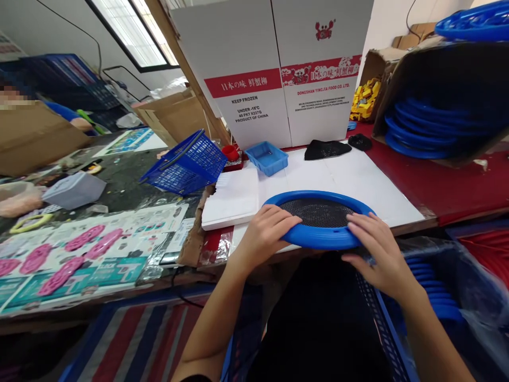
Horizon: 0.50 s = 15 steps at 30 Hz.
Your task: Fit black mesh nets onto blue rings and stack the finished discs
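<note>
A round blue plastic hoop with black mesh in its middle (318, 233) lies at the near edge of a white board (358, 180). My left hand (267, 231) grips its left rim, fingers curled over the top. My right hand (377, 254) holds the right rim, fingers bent over the edge. Both hands are closed on the hoop, which juts slightly past the table edge toward me.
A small blue tray (267, 157), a tipped blue basket (186, 164) and black cloth pieces (326, 149) lie behind. White cartons (274, 69) stand at the back. Stacked blue hoops fill a box (437, 127) at right and a bag (437, 297) beside me. Pink packaged items (71, 254) cover the left table.
</note>
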Each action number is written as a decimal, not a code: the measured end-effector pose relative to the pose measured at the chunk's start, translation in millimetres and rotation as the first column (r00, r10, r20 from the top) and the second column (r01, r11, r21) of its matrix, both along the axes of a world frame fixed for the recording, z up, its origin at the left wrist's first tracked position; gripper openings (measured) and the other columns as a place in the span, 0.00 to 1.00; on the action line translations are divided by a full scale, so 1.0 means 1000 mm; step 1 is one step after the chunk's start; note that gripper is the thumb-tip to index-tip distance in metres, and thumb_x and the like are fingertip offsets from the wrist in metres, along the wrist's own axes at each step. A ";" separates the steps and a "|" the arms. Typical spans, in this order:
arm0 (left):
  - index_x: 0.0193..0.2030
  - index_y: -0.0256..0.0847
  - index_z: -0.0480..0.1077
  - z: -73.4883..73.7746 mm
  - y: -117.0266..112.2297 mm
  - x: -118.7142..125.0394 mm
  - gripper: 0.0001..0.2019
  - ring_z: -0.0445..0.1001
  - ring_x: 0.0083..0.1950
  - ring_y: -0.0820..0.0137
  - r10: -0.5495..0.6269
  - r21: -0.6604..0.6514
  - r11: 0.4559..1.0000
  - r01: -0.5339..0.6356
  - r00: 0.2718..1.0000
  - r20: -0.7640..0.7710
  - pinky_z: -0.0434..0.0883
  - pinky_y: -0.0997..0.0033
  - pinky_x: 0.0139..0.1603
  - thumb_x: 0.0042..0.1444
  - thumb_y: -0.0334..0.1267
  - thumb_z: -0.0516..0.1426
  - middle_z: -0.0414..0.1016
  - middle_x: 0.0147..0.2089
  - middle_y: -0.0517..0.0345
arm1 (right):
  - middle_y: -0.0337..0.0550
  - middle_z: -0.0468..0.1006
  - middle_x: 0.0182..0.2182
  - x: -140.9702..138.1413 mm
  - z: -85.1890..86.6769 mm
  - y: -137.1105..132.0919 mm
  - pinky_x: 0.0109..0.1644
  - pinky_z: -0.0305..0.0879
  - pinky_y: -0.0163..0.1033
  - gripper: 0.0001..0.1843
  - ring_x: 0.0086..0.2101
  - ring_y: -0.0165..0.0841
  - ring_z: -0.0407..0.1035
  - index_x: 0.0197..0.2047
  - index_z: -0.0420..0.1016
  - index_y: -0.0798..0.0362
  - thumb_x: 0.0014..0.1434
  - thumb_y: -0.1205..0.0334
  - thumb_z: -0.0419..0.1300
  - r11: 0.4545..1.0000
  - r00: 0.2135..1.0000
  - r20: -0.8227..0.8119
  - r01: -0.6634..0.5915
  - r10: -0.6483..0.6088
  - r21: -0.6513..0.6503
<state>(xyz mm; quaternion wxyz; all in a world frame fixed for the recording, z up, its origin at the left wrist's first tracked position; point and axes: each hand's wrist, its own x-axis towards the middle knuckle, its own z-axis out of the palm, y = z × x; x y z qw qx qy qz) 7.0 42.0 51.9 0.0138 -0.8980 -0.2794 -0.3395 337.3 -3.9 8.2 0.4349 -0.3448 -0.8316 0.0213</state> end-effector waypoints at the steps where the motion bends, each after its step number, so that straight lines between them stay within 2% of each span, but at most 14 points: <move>1: 0.62 0.43 0.77 0.006 -0.007 0.006 0.16 0.81 0.49 0.56 -0.004 0.006 1.000 0.004 1.000 -0.023 0.74 0.52 0.55 0.69 0.40 0.64 0.85 0.49 0.47 | 0.50 0.75 0.70 -0.009 0.008 -0.005 0.76 0.60 0.69 0.44 0.68 0.53 0.70 0.80 0.60 0.41 0.66 0.61 0.71 0.999 0.999 0.034 -0.013 0.012 0.045; 4: 0.69 0.44 0.72 0.017 -0.019 0.010 0.26 0.81 0.54 0.54 -0.036 -0.004 0.999 0.036 0.999 -0.027 0.75 0.50 0.58 0.67 0.44 0.67 0.83 0.55 0.45 | 0.48 0.82 0.63 -0.024 0.022 -0.011 0.71 0.68 0.65 0.41 0.58 0.50 0.80 0.79 0.63 0.40 0.67 0.64 0.70 0.988 1.000 -0.016 -0.013 0.015 0.155; 6: 0.72 0.46 0.70 0.015 -0.013 -0.001 0.28 0.80 0.60 0.53 -0.069 -0.017 0.997 0.069 0.998 0.014 0.75 0.48 0.63 0.67 0.40 0.67 0.81 0.61 0.44 | 0.47 0.84 0.60 -0.020 0.018 -0.007 0.69 0.69 0.67 0.37 0.54 0.50 0.82 0.77 0.67 0.39 0.68 0.63 0.69 0.985 0.993 -0.115 -0.010 0.030 0.170; 8: 0.71 0.49 0.71 0.007 0.001 -0.017 0.26 0.78 0.65 0.53 -0.074 -0.024 0.997 0.077 0.992 0.103 0.74 0.46 0.67 0.68 0.37 0.65 0.81 0.63 0.44 | 0.46 0.85 0.59 -0.007 0.006 0.002 0.70 0.68 0.70 0.33 0.53 0.50 0.82 0.74 0.72 0.39 0.68 0.61 0.69 0.991 0.974 -0.221 -0.019 0.049 0.136; 11: 0.66 0.47 0.75 -0.003 0.018 -0.030 0.22 0.81 0.61 0.53 -0.012 0.020 1.000 0.008 0.978 0.208 0.77 0.48 0.63 0.67 0.43 0.67 0.83 0.58 0.44 | 0.44 0.84 0.61 0.014 -0.017 0.023 0.73 0.64 0.72 0.28 0.57 0.50 0.81 0.71 0.75 0.37 0.70 0.57 0.68 0.996 0.934 -0.347 -0.091 0.088 0.007; 13: 0.62 0.45 0.76 -0.002 0.014 -0.022 0.20 0.82 0.54 0.55 0.030 0.131 0.990 -0.045 0.993 0.118 0.78 0.52 0.57 0.66 0.46 0.68 0.84 0.52 0.46 | 0.43 0.81 0.64 0.018 -0.027 0.033 0.76 0.61 0.71 0.26 0.64 0.51 0.76 0.71 0.75 0.36 0.72 0.56 0.65 0.987 0.925 -0.370 -0.132 0.091 -0.089; 15: 0.58 0.44 0.77 0.005 0.000 -0.003 0.16 0.83 0.48 0.59 0.082 0.248 0.966 -0.071 0.996 -0.037 0.76 0.57 0.53 0.68 0.46 0.66 0.85 0.47 0.50 | 0.45 0.75 0.70 0.010 -0.026 0.032 0.78 0.54 0.72 0.30 0.70 0.52 0.67 0.74 0.70 0.37 0.71 0.57 0.65 0.980 0.960 -0.273 -0.107 0.058 -0.169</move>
